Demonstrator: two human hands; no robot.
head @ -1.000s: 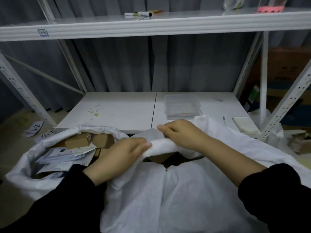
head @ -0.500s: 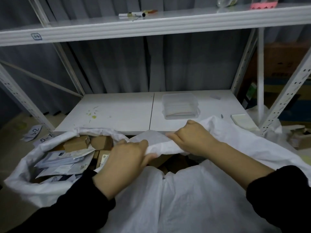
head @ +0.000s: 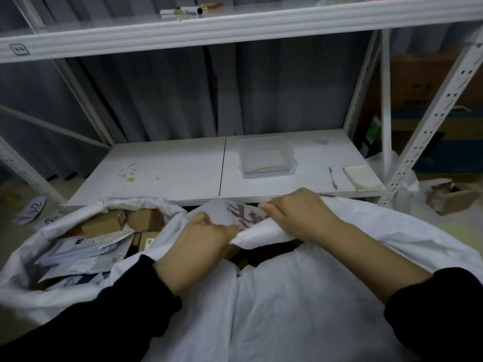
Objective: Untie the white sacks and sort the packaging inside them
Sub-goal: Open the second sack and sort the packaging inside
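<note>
Sack (head: 300, 304) rim bunched between both hands' fingers (head: 274, 205).

A storeroom where parcels get sorted.

A tall white metal rack (head: 441, 111) with rows of holes in its posts has a tag (head: 19, 49) stuck on its top shelf (head: 235, 24), and a grey curtain (head: 162, 95) hangs behind it. Big cardboard boxes (head: 418, 84) stand off to the right. Paper slips (head: 32, 209) with numbers lie on the floor (head: 13, 189). An open white sack (head: 39, 296) holds small brown boxes (head: 104, 226) and flat mail bags (head: 78, 252), and a second sack (head: 287, 309) sits right beside it. On the low shelf (head: 170, 173) are a clear plastic box (head: 266, 158), a pen (head: 332, 177) and a notepad (head: 362, 177).
</note>
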